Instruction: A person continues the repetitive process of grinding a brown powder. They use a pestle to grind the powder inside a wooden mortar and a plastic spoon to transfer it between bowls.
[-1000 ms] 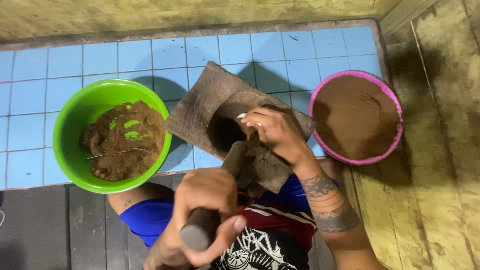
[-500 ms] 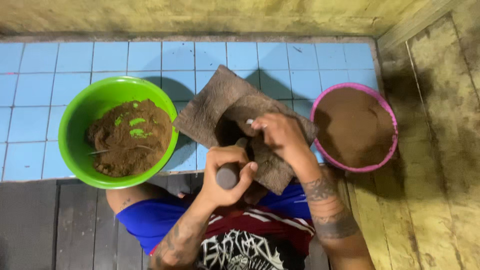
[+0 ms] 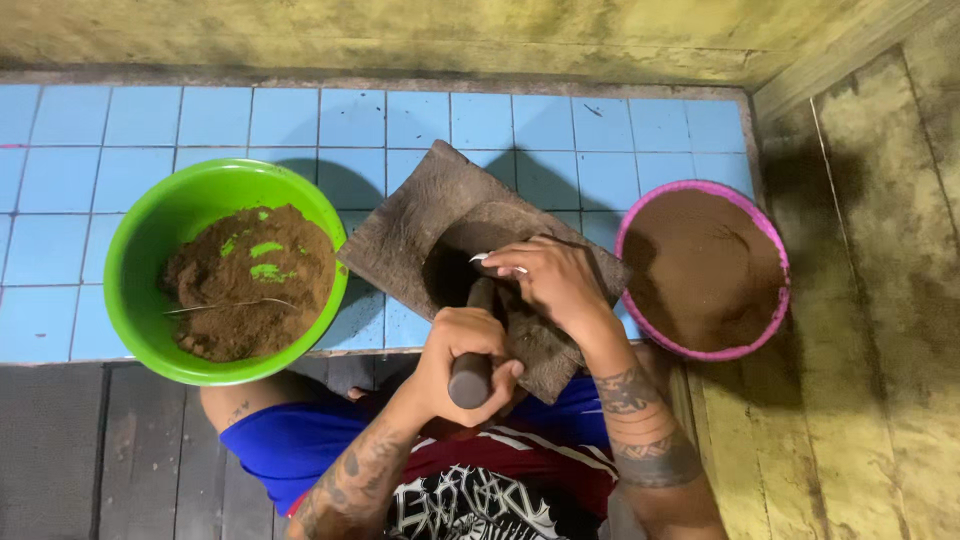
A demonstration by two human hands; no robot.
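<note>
Head view: left hand (image 3: pixel 462 352) has swung the pestle (image 3: pixel 470 375) down from its raised position into the stone mortar (image 3: pixel 420 215), fingers clenched round it; pounding resumes. Right hand (image 3: pixel 550 282), fingers loosely curled, rests in the hollow. Left of the mortar, green bowl (image 3: pixel 150 240) holds coarse brown mix; right, pink bowl (image 3: pixel 765 235) holds fine powder.

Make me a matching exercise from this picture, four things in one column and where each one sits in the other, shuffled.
Things:
1. green bowl
2. pink bowl
3. stone mortar
4. pestle

Places:
A. in the left hand
B. far right on the tiles
C. between the two bowls
D. far left on the tiles

Pairs: 1-D, 2-B, 3-C, 4-A
</note>
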